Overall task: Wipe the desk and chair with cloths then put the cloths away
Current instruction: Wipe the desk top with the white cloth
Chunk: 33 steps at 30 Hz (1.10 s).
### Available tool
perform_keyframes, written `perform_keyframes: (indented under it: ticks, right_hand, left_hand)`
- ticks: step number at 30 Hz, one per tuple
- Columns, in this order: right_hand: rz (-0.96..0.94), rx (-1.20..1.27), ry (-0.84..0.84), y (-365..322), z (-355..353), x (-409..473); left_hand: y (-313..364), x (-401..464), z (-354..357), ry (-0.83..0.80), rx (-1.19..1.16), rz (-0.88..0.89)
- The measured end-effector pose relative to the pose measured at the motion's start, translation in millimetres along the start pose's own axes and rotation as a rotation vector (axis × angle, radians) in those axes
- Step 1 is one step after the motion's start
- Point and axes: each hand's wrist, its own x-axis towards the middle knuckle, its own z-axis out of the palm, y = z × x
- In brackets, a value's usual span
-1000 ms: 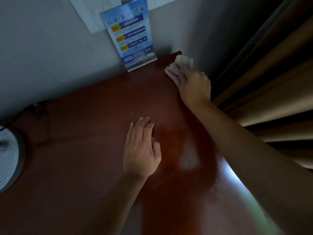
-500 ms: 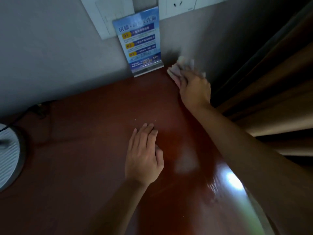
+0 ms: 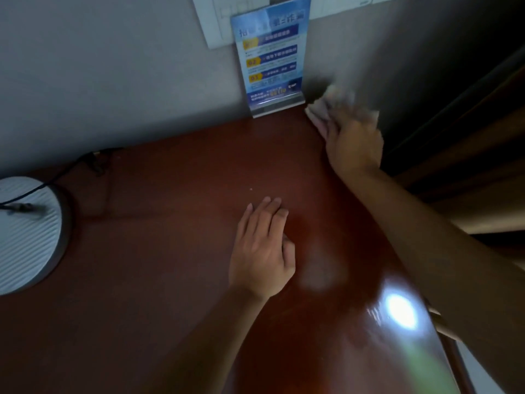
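Red-brown counter (image 3: 176, 251): wiping under way. Pale cloth (image 3: 331, 105), upper right corner, blurred, under right hand (image 3: 353, 143); grip unclear. Left hand (image 3: 262, 251) flat, fingers straight, centre. Outstanding, apparently: remaining surface, chair, stowing cloths.

Pale crumpled cloth (image 3: 335, 105) at far right corner of red-brown desk (image 3: 170, 237)

Desk (image 3: 170, 251): sign stand (image 3: 272, 58) upper centre against wall, cloth (image 3: 326, 109) right beside it, lamp base (image 3: 28, 237) far left.
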Motion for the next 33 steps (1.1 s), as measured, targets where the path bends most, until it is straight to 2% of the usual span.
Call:
perform_keyframes:
  ticks: [3, 4, 9, 11, 13, 17, 19, 25, 30, 33]
  right_hand:
    - [-0.322, 0.065, -0.109, -12, 2, -60]
    - [-0.375, 0.094, -0.147, -13, 1, -81]
    - [-0.472, 0.174, -0.202, -25, -1, -119]
    - [-0.57, 0.196, -0.262, -33, 5, -112]
    - [-0.623, 0.205, -0.318, -46, 13, -97]
    - [-0.509, 0.15, -0.263, -85, 30, -39]
    - [-0.456, 0.154, -0.231, -90, 36, -34]
    - [-0.615, 0.255, -0.296, -57, 28, -90]
    - [-0.537, 0.209, -0.222, -101, 47, -41]
    - [-0.619, 0.159, -0.272, -126, 61, -24]
  left_hand:
    - [-1, -1, 0, 0.023, -0.022, -0.005]
    - [-2, 0, 0, 0.024, -0.038, -0.008]
    - [-14, -6, -14, 0.055, -0.259, -0.069]
    - [-35, -13, -26, 0.102, -0.235, -0.084]
    - [-64, -19, -38, 0.126, -0.108, -0.12]
    - [-95, -20, -47, -0.002, 0.132, -0.128]
    - [-95, -18, -44, -0.023, 0.125, -0.122]
    - [-95, -18, -48, -0.016, 0.084, -0.154]
    - [-94, -18, -49, -0.006, 0.062, -0.148]
    - [-95, -20, -45, 0.011, 0.046, -0.126]
